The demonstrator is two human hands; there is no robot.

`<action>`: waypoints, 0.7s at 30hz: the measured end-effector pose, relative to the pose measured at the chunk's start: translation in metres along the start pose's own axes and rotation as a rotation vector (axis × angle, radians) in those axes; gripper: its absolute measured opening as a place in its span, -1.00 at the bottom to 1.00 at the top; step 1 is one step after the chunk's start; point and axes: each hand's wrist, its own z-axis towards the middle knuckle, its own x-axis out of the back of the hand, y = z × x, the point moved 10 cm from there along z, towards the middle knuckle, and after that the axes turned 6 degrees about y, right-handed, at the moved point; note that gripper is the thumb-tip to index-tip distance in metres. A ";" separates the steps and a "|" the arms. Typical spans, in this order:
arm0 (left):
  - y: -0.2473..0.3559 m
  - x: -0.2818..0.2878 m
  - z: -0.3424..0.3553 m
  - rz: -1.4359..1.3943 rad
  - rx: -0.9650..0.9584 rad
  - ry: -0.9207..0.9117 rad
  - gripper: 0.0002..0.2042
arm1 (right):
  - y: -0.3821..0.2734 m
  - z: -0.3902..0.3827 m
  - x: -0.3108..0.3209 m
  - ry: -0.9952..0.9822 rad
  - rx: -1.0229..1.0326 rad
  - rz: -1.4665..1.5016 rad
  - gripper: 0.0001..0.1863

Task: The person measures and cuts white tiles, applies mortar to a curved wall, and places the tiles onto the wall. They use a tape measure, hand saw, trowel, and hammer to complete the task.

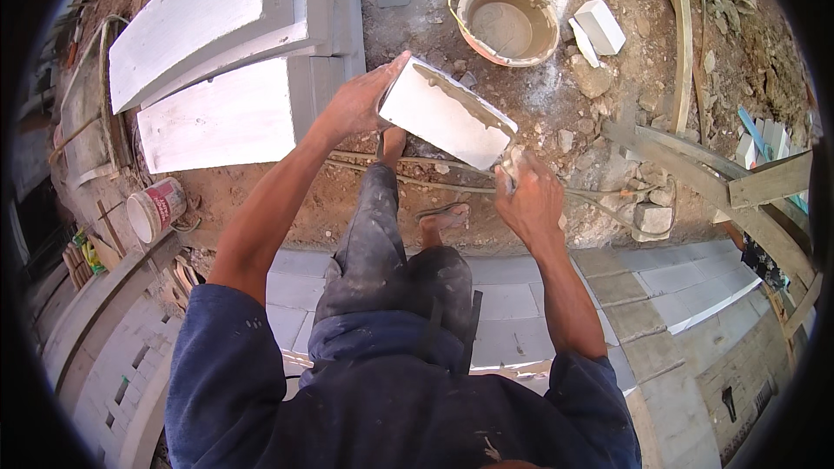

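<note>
A white lightweight concrete block (439, 113) is held up at a tilt before me. My left hand (360, 100) grips its left end, with the fingers around the far corner. Wet grey mortar (465, 95) lies along the block's far long edge. At the block's right end, my right hand (530, 191) is closed around a mortar-smeared trowel (510, 156), which the fingers mostly hide. Beyond the block, a bucket (506, 26) of grey mortar stands on the dirt.
Large white blocks (217, 113) are stacked at the far left. Block offcuts (599, 28) lie right of the bucket. Wooden beams (695, 165) cross the right side. A white pail (156, 210) lies tipped at left. A hose (452, 181) crosses the dirt near my feet.
</note>
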 end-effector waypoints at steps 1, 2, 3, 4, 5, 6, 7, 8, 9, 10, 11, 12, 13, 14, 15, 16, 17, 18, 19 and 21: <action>-0.006 -0.004 -0.004 -0.005 0.028 -0.040 0.04 | -0.007 0.007 -0.002 -0.030 -0.012 -0.003 -0.75; -0.009 -0.006 -0.002 -0.014 0.048 -0.075 0.05 | -0.010 0.014 -0.002 -0.054 -0.024 -0.014 -0.75; -0.013 -0.008 0.001 -0.021 0.067 -0.111 0.05 | -0.013 0.016 -0.003 -0.049 -0.012 -0.001 -0.75; -0.014 -0.007 0.006 -0.017 0.048 -0.110 0.03 | -0.014 0.017 -0.005 -0.042 -0.002 0.011 -0.74; -0.011 -0.008 0.008 -0.018 0.034 -0.120 0.01 | -0.013 0.014 -0.009 -0.046 0.001 0.026 -0.74; -0.011 -0.004 0.015 -0.011 0.012 -0.127 -0.01 | -0.010 0.011 -0.008 -0.024 -0.016 0.033 -0.71; -0.010 -0.005 0.020 -0.003 -0.007 -0.158 -0.04 | -0.005 0.002 -0.006 -0.001 -0.034 0.040 -0.69; -0.008 -0.007 0.023 0.008 -0.024 -0.193 -0.07 | 0.000 -0.008 -0.007 0.022 -0.053 0.052 -0.66; -0.008 -0.009 0.023 0.017 -0.037 -0.231 -0.10 | 0.003 -0.020 -0.006 0.090 -0.069 0.106 -0.68; -0.009 -0.011 0.024 0.028 -0.049 -0.269 -0.13 | 0.006 -0.035 -0.006 0.158 -0.086 0.159 -0.70; -0.010 -0.013 0.027 0.006 -0.058 -0.280 -0.16 | 0.007 -0.051 -0.011 0.226 -0.106 0.209 -0.72; -0.012 -0.016 0.028 -0.018 -0.068 -0.294 -0.18 | 0.012 -0.071 -0.027 0.261 -0.183 0.257 -0.72; -0.015 -0.017 0.030 -0.037 -0.074 -0.301 -0.20 | 0.015 -0.090 -0.047 0.297 -0.254 0.308 -0.73; -0.016 -0.018 0.032 -0.040 -0.096 -0.302 -0.22 | 0.019 -0.105 -0.068 0.335 -0.324 0.360 -0.73; -0.013 -0.017 0.035 -0.043 -0.121 -0.296 -0.23 | 0.014 -0.110 -0.083 0.408 -0.349 0.351 -0.70; -0.011 -0.017 0.037 -0.047 -0.145 -0.289 -0.25 | 0.006 -0.112 -0.103 0.479 -0.373 0.342 -0.68; -0.012 -0.018 0.037 -0.030 -0.143 -0.298 -0.24 | -0.005 -0.110 -0.121 0.546 -0.400 0.340 -0.65; -0.011 -0.019 0.040 -0.009 -0.150 -0.304 -0.23 | -0.018 -0.102 -0.141 0.587 -0.425 0.355 -0.65; -0.011 -0.021 0.042 0.011 -0.163 -0.309 -0.22 | -0.033 -0.092 -0.159 0.635 -0.453 0.366 -0.64; -0.010 -0.020 0.044 0.013 -0.206 -0.300 -0.18 | -0.063 -0.087 -0.186 0.657 -0.457 0.397 -0.62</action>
